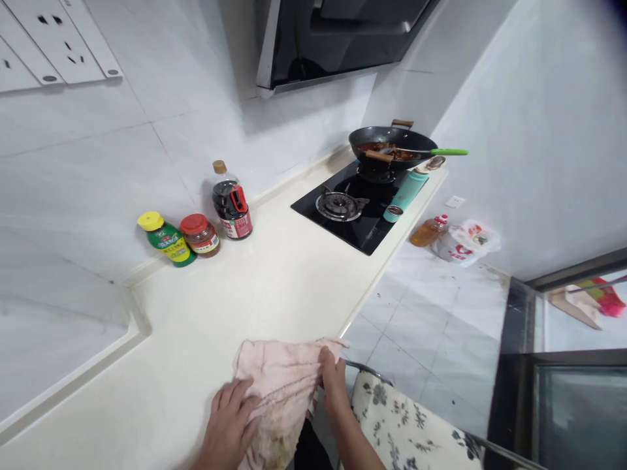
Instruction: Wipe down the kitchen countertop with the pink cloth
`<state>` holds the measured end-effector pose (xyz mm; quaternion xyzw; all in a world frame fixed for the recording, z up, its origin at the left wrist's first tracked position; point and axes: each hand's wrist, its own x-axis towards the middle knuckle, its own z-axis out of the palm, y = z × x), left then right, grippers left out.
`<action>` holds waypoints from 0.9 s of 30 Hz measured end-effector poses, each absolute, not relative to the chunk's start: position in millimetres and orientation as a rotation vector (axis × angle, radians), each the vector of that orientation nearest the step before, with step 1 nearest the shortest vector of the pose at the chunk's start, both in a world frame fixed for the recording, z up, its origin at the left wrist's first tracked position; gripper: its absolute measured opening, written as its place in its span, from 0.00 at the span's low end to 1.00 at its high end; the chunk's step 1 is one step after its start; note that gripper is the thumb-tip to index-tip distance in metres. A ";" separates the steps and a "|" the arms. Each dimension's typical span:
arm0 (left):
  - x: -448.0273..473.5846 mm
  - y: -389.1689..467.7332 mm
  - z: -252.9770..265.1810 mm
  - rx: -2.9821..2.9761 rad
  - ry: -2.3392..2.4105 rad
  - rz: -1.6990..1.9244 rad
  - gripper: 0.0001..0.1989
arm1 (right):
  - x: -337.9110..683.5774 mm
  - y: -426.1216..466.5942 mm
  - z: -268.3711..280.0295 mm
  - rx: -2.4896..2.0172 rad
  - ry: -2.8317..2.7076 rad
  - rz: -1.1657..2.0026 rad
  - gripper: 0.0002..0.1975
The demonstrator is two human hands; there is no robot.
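Observation:
A pale pink cloth (274,378) with brown stains lies creased over the front edge of the counter, its lower part toward me. My left hand (228,421) rests on the cloth's left side, fingers spread and lying on the fabric. At the right edge, my right hand (334,378) has its fingers closed around a bunched bit of the cloth. Part of the right fingers is hidden by the fabric.
On the cream counter (274,287) stand a green bottle (171,241), a red-lidded jar (200,235) and a dark sauce bottle (231,202). Beyond are a gas hob (362,225), a wok (416,140) and a turquoise container (406,194). A floral-covered chair (401,424) stands right.

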<state>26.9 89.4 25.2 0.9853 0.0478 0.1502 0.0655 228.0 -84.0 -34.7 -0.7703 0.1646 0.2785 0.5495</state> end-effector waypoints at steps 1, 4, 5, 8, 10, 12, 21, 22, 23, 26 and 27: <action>27.8 84.9 25.2 2.958 0.191 0.480 0.10 | 230.1 -86.3 -33.6 -1.791 0.433 0.675 0.27; 30.6 66.6 20.8 2.908 0.295 0.555 0.16 | 237.9 -92.8 -31.0 -1.802 0.432 0.670 0.23; 31.5 59.6 18.1 2.900 0.291 0.556 0.17 | 240.6 -94.2 -30.5 -1.843 0.399 0.638 0.22; 34.6 39.6 9.1 2.933 0.232 0.460 0.22 | 246.7 -95.7 -30.2 -1.934 0.342 0.553 0.21; 37.2 30.2 4.2 2.983 0.234 0.405 0.36 | 248.6 -96.1 -30.5 -1.936 0.344 0.552 0.21; 40.0 26.6 1.6 3.030 0.294 0.402 0.45 | 249.8 -97.9 -31.3 -1.961 0.330 0.570 0.20; 39.8 82.3 5.7 3.038 -0.026 0.373 0.44 | 259.8 -111.8 -41.6 -2.095 0.211 0.760 0.16; 39.8 88.1 5.5 3.042 -0.059 0.361 0.43 | 261.0 -112.1 -41.6 -2.105 0.194 0.776 0.15; 40.5 92.0 5.0 3.045 -0.076 0.350 0.43 | 262.7 -112.2 -41.1 -2.121 0.170 0.787 0.14; 49.0 92.3 2.8 3.047 -0.037 0.328 0.43 | 272.1 -111.8 -37.7 -2.206 0.070 0.771 0.13; 54.0 89.3 1.8 3.045 -0.016 0.325 0.44 | 276.6 -111.4 -36.4 -2.240 0.033 0.755 0.12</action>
